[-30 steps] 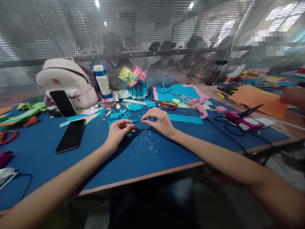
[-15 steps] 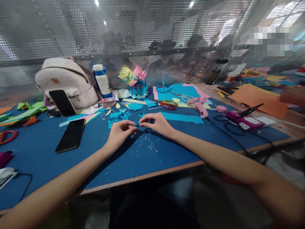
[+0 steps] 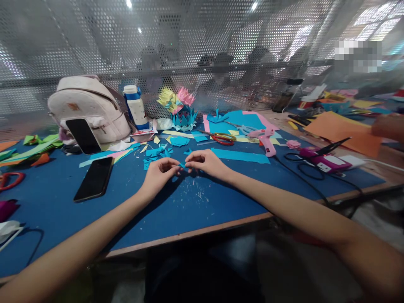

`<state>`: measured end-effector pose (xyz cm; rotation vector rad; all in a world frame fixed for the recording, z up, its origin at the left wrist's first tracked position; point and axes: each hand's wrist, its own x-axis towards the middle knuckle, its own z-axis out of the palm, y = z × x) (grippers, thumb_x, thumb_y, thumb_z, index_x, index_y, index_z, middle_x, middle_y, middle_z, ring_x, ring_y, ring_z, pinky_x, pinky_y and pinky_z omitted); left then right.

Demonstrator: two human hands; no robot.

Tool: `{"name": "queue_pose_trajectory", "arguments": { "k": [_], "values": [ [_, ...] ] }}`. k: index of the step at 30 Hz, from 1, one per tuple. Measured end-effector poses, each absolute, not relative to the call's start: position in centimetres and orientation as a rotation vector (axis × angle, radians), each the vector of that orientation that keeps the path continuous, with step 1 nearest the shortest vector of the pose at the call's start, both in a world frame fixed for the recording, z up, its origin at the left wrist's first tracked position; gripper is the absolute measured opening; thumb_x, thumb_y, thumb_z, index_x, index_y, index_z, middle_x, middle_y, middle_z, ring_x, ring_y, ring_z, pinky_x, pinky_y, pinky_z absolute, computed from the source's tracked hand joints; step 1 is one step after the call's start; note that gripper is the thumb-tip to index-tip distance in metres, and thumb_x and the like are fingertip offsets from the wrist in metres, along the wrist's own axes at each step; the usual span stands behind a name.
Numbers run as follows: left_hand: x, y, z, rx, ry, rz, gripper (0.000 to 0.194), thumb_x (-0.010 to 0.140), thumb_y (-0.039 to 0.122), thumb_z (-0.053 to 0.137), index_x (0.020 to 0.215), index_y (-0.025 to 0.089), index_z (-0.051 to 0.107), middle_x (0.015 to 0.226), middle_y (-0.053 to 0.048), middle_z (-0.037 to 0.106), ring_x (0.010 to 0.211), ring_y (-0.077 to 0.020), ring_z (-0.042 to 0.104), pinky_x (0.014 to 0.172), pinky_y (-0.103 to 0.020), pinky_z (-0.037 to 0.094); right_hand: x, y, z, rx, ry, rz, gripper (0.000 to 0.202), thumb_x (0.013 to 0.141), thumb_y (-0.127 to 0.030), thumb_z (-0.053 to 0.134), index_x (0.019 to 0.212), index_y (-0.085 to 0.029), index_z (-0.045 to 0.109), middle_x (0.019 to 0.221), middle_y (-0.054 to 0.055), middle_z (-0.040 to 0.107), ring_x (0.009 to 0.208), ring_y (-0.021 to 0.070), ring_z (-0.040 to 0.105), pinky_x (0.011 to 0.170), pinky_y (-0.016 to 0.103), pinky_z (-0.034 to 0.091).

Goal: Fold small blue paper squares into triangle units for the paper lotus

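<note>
Between my fingertips is a small piece of blue paper (image 3: pixel 182 165), mostly covered by the fingers. My left hand (image 3: pixel 160 174) pinches it from the left, thumb and fingers closed. From the right, my right hand (image 3: pixel 208 163) grips its other side the same way. Just behind my left hand lies a heap of folded blue paper pieces (image 3: pixel 157 153). A blue paper strip (image 3: pixel 241 155) stretches out to the right of my right hand. Paper flowers in yellow, pink and blue (image 3: pixel 183 118) stand farther back.
A phone (image 3: pixel 94 179) lies left of my hands, and another phone (image 3: pixel 82 135) leans on a backpack (image 3: pixel 88 107) beside a bottle (image 3: pixel 135 107). Scissors (image 3: pixel 222 139), a pink glue gun (image 3: pixel 266 139) and a corded magenta box (image 3: pixel 328 162) lie to the right. A person's hand (image 3: pixel 389 128) shows far right.
Both hands stay nearly in place, the fingertips shifting slightly on the blue paper piece. A little more of the blue shows between them now.
</note>
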<state>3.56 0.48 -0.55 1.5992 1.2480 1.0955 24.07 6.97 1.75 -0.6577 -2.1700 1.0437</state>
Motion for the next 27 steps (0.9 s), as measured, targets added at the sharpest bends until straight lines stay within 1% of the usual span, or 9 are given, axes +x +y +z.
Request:
{"name": "queue_pose_trajectory", "arguments": {
  "k": [4,7,10,12,15,19,21,24,27],
  "values": [
    [3.4,0.5,-0.5,1.533,1.233,1.092,0.031,0.098,0.035,0.061,0.121,0.015,0.059,0.118,-0.009,0.062,0.1,-0.0215,0.065,0.085,-0.041,0.056,24.2,6.8,2.1,-0.666,-2.178,0.852,0.022,0.09,-0.038,0.062,0.09,-0.016,0.066,0.087,0.004,0.07,0.075,0.0129,0.062,0.063,0.024,0.043],
    [3.4,0.3,-0.4,1.509,1.216,1.041,0.031,0.098,0.035,0.06,0.121,0.015,0.059,0.117,-0.009,0.062,0.098,-0.0209,0.065,0.084,-0.04,0.057,24.3,6.4,2.3,-0.64,-2.223,0.735,0.022,0.091,-0.039,0.063,0.092,-0.018,0.065,0.093,0.004,0.068,0.076,0.0126,0.057,0.066,0.024,0.041],
    [3.5,0.1,-0.3,1.512,1.214,0.967,0.031,0.098,0.035,0.06,0.121,0.015,0.059,0.117,-0.009,0.062,0.097,-0.0207,0.065,0.083,-0.04,0.057,24.4,5.9,2.4,-0.619,-2.295,0.671,0.022,0.086,-0.04,0.07,0.09,-0.018,0.065,0.09,0.003,0.066,0.074,0.0127,0.054,0.067,0.025,0.039],
    [3.6,0.1,-0.3,1.528,1.222,0.911,0.031,0.098,0.035,0.06,0.121,0.015,0.059,0.117,-0.009,0.062,0.097,-0.0207,0.065,0.083,-0.04,0.057,24.3,5.6,2.5,-0.624,-2.345,0.657,0.018,0.083,-0.035,0.072,0.086,-0.019,0.065,0.086,0.002,0.065,0.074,0.0128,0.053,0.066,0.024,0.037],
    [3.6,0.1,-0.2,1.575,1.242,0.828,0.031,0.098,0.035,0.06,0.121,0.015,0.059,0.117,-0.009,0.063,0.097,-0.0205,0.065,0.082,-0.039,0.057,24.3,5.4,2.4,-0.673,-2.387,0.667,0.011,0.085,-0.029,0.07,0.083,-0.018,0.067,0.083,0.001,0.067,0.072,0.0122,0.054,0.065,0.024,0.036],
    [3.6,0.0,0.2,1.72,1.284,0.734,0.03,0.098,0.035,0.06,0.12,0.014,0.059,0.114,-0.008,0.063,0.094,-0.0195,0.066,0.08,-0.037,0.058,24.4,5.8,2.4,-0.733,-2.401,0.732,0.008,0.085,-0.025,0.067,0.083,-0.017,0.07,0.079,0.001,0.069,0.071,0.0121,0.058,0.066,0.024,0.038],
    [3.6,-0.4,0.5,1.839,1.312,0.701,0.027,0.098,0.035,0.06,0.116,0.014,0.061,0.109,-0.007,0.065,0.088,-0.0176,0.066,0.076,-0.035,0.058,24.5,6.0,2.4,-0.733,-2.421,0.776,0.008,0.085,-0.022,0.066,0.083,-0.017,0.071,0.077,0.001,0.069,0.07,0.0122,0.06,0.066,0.024,0.041],
    [3.7,-1.3,1.1,2.059,1.359,0.686,0.022,0.097,0.035,0.061,0.103,0.013,0.064,0.096,-0.004,0.066,0.079,-0.0147,0.064,0.072,-0.031,0.056,24.6,6.2,2.6,-0.694,-2.477,0.846,0.007,0.083,-0.018,0.065,0.083,-0.017,0.072,0.076,0.0,0.07,0.067,0.0114,0.06,0.065,0.024,0.043],
    [3.8,-2.4,1.3,2.268,1.398,0.689,0.011,0.092,0.029,0.066,0.092,0.019,0.068,0.087,-0.003,0.067,0.073,-0.0144,0.06,0.064,-0.025,0.048,24.5,6.3,2.7,-0.633,-2.553,0.909,0.008,0.082,-0.016,0.066,0.085,-0.018,0.073,0.077,-0.001,0.071,0.068,0.0114,0.061,0.064,0.023,0.044]
  ]
}}
